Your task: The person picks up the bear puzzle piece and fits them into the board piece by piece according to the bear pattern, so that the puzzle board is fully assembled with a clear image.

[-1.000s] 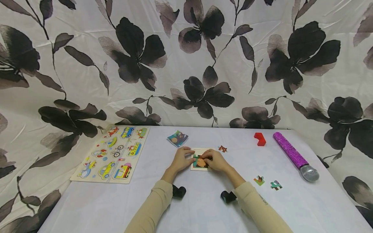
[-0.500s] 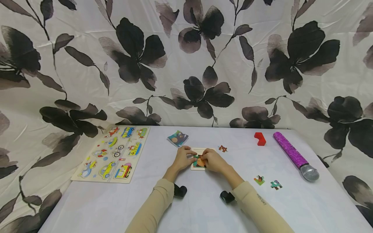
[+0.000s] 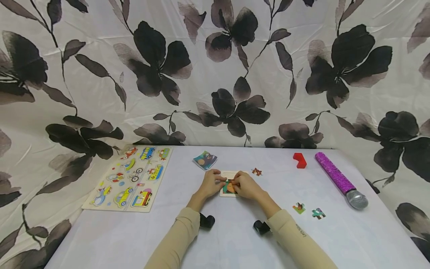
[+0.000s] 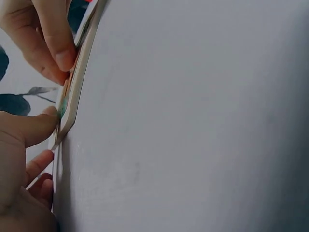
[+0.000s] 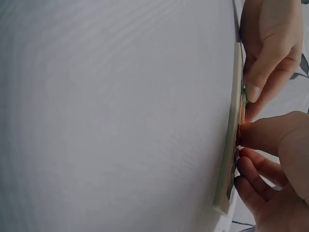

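A small framed jigsaw puzzle (image 3: 231, 173) lies on the table in front of me, partly covered by both hands. Its pale edge (image 4: 83, 72) runs along the left wrist view. My left hand (image 3: 210, 184) is at the puzzle's left side, thumb and forefinger touching its top. From the right, my right hand (image 3: 248, 186) pinches a small puzzle piece down at the puzzle's surface; the fingertips mostly hide it. In the right wrist view the right thumb (image 5: 263, 134) and fingertips meet on the puzzle. Loose jigsaw pieces lie nearby: one reddish-brown (image 3: 256, 171), one green-orange (image 3: 298, 208), one teal (image 3: 318, 213).
A wooden board with vehicle pictures (image 3: 89, 203) lies at the left. A square picture card (image 3: 205, 160) is behind my left hand. On the right are a red angular block (image 3: 300, 160) and a glittery purple microphone (image 3: 339, 181). A floral curtain (image 3: 231, 74) hangs behind the table.
The right hand has shifted slightly left across the puzzle and stays low on it. The left hand has barely moved. The loose pieces lie where they were.
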A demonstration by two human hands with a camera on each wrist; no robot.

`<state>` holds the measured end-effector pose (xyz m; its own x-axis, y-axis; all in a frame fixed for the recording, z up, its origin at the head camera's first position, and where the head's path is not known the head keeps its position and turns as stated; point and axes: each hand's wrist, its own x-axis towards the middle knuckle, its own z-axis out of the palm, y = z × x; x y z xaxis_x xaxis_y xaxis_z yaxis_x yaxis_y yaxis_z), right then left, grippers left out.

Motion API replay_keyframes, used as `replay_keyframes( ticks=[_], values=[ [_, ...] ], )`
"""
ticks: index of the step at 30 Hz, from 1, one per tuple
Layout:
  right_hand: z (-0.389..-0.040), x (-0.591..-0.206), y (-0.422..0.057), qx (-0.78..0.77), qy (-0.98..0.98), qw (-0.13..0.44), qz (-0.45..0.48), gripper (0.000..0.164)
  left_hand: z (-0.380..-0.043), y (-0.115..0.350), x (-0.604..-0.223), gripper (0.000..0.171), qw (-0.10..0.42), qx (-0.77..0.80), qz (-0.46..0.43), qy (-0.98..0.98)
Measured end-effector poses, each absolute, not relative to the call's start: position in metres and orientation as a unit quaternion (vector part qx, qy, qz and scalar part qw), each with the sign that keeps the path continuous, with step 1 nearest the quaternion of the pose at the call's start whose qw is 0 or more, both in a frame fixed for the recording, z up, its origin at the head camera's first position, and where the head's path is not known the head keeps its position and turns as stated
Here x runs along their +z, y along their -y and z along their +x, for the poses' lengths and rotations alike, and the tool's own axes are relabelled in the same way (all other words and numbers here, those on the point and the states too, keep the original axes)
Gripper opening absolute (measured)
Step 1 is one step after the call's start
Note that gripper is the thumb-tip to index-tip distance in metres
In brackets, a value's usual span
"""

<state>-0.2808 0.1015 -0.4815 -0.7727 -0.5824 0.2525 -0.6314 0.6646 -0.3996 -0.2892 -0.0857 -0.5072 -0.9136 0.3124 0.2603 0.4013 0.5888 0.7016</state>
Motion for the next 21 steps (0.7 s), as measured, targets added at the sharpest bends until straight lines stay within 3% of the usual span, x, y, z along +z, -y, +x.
replay_keyframes(
  ticks=[21],
  values=[
    [-0.2788, -0.4784, -0.1090, 0.239, 0.906, 0.035, 0.348, 0.010, -0.2927, 0.0893, -0.5055, 0.013, 0.037, -0.397, -0.187, 0.898]
  ],
)
